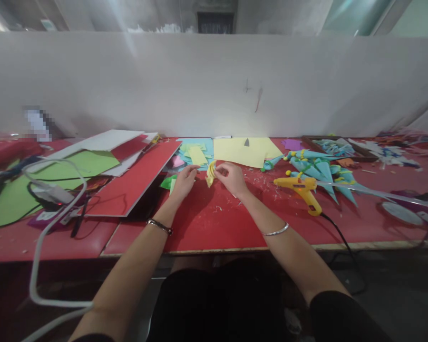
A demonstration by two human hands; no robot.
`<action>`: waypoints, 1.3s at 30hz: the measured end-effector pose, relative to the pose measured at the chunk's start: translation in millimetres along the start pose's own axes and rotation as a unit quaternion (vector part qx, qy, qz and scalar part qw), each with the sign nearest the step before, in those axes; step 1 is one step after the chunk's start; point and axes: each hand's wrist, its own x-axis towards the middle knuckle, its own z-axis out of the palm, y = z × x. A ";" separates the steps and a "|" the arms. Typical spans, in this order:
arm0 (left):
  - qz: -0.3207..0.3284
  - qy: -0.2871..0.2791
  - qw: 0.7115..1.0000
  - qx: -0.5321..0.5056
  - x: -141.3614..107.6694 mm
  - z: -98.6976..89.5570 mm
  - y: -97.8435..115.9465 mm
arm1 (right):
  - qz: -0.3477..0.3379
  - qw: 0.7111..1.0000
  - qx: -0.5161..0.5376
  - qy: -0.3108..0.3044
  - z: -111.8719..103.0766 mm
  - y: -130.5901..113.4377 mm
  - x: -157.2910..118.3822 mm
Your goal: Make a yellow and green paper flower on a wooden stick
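My right hand (230, 176) pinches a small yellow curled piece (210, 172), made of looped strips with a pointed lower end. It is held just above the red table top (214, 223). To the left of it, my left hand (186, 180) has its thumb and fingertips pressed together; whether anything small is between them cannot be made out. A bright green piece (169, 181) lies beside my left wrist. Behind my hands are a heap of yellow-green paper pieces (197, 155) on a blue sheet and a large pale yellow sheet (238, 151).
A yellow glue gun (299, 187) with a long clear stick lies at the right, its cord over the table edge. Blue paper cones (321, 171) are piled behind it. Red boards (135, 178) overhang at the left, near a white looped tube (39, 251). A wall panel closes the back.
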 end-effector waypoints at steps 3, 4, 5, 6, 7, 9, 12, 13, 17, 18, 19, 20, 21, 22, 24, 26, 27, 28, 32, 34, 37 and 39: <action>0.042 0.001 0.997 0.066 -0.3 1.0 -2.6 | 0.011 0.999 -0.042 0.013 -2.2 8.0 2.0; 0.065 -0.004 0.993 0.098 -0.7 1.9 -3.5 | 0.018 0.998 -0.056 0.019 -3.4 11.0 2.8; 0.092 -0.013 0.987 0.132 -1.4 3.0 -4.5 | 0.025 0.997 -0.069 0.025 -4.7 14.1 3.7; 0.121 -0.025 0.979 0.164 -2.1 4.1 -5.5 | 0.033 0.996 -0.080 0.031 -6.1 17.3 4.5; 0.146 -0.038 0.970 0.192 -3.0 5.3 -6.5 | 0.041 0.994 -0.092 0.037 -7.4 20.5 5.1; 0.176 -0.064 0.955 0.230 -4.6 7.5 -8.7 | 0.064 0.990 -0.118 0.044 -9.3 26.5 5.8; 0.176 -0.080 0.945 0.263 -6.4 9.7 -11.1 | 0.097 0.983 -0.149 0.038 -9.9 33.8 4.8; 0.173 -0.084 0.942 0.275 -6.9 10.3 -11.3 | 0.103 0.982 -0.152 0.033 -9.7 35.3 4.2; 0.163 -0.089 0.927 0.324 -10.0 11.9 -8.1 | 0.109 0.981 -0.154 0.041 -9.0 35.1 2.9; 0.163 -0.090 0.923 0.336 -10.7 12.1 -6.8 | 0.105 0.981 -0.154 0.044 -8.7 33.7 3.0; 0.165 -0.093 0.919 0.347 -11.3 12.3 -5.5 | 0.098 0.983 -0.152 0.045 -8.4 32.1 3.3; 0.167 -0.094 0.914 0.358 -11.7 12.4 -4.5 | 0.086 0.985 -0.146 0.043 -7.9 30.4 3.7; 0.168 -0.094 0.910 0.368 -11.7 12.4 -3.9 | 0.072 0.987 -0.137 0.038 -7.1 28.8 4.0; 0.170 -0.092 0.906 0.376 -11.3 12.3 -3.8 | 0.057 0.990 -0.128 0.031 -6.2 27.5 4.4; 0.175 -0.088 0.904 0.380 -9.4 11.9 -5.4 | 0.031 0.993 -0.109 0.017 -4.1 25.9 5.0; 0.189 -0.089 0.907 0.366 -6.4 11.2 -8.8 | 0.013 0.995 -0.095 0.004 -2.5 25.1 5.4; 0.194 -0.093 0.911 0.352 -4.6 10.8 -10.7 | 0.005 0.996 -0.090 -0.002 -2.0 24.7 5.5; 0.195 -0.093 0.917 0.334 -2.9 10.3 -12.4 | -0.003 0.996 -0.084 -0.009 -1.7 24.3 5.6; 0.183 -0.063 0.946 0.260 1.2 7.7 -12.2 | -0.034 0.996 -0.071 -0.047 -2.3 21.5 5.1; 0.190 -0.047 0.953 0.232 0.8 5.9 -7.2 | -0.045 0.994 -0.064 -0.078 -2.7 20.2 4.5; 0.213 -0.046 0.954 0.206 -1.3 2.8 2.0 | -0.049 0.991 -0.049 -0.118 -3.0 18.8 3.6; 0.232 -0.059 0.948 0.211 -2.5 0.7 6.5 | -0.050 0.989 -0.045 -0.130 -3.1 18.4 3.3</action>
